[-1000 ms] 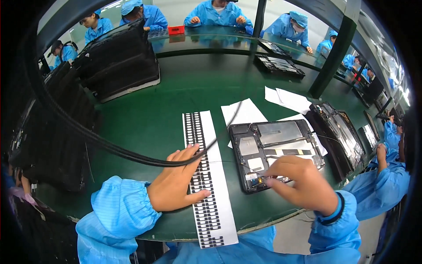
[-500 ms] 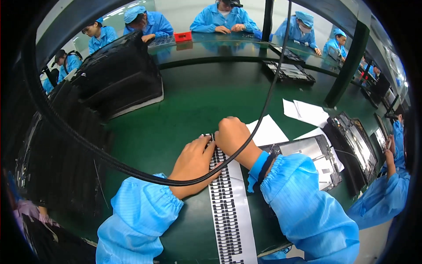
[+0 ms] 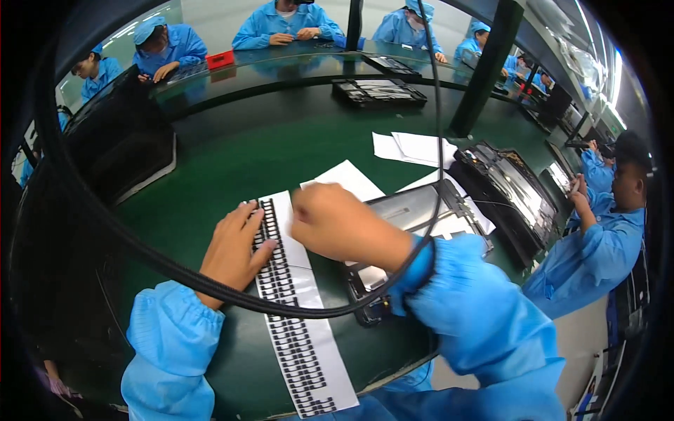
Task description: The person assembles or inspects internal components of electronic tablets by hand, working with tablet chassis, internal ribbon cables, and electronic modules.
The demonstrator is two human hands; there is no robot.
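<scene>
A long white sheet (image 3: pixel 324 351) lined with rows of small black adhesive pieces lies lengthwise on the green table. My left hand (image 3: pixel 232 247) rests flat over the sheet's far left edge, fingers stretched out and thumb on the black pieces. To the right of the sheet's far end, my right hand (image 3: pixel 344 223) is raised with its fingers curled together. Whatever those fingers hold, if anything, is hidden and slightly blurred. Beyond my right forearm, partly covered by it, sits a flat silver-and-black device panel (image 3: pixel 407 208).
White papers (image 3: pixel 421 147) lie past the panel. A stack of black-framed panels (image 3: pixel 509 189) stands at the right, and another panel stack (image 3: pixel 379 91) farther back. Black covered stacks (image 3: pixel 105 154) fill the left. A black cable (image 3: pixel 175 263) loops across the view. Co-workers in blue sit around.
My right hand has lifted off the sheet's far end and moved right of it, still closed. My left hand stays on the sheet. The whole view has swung toward the right.
</scene>
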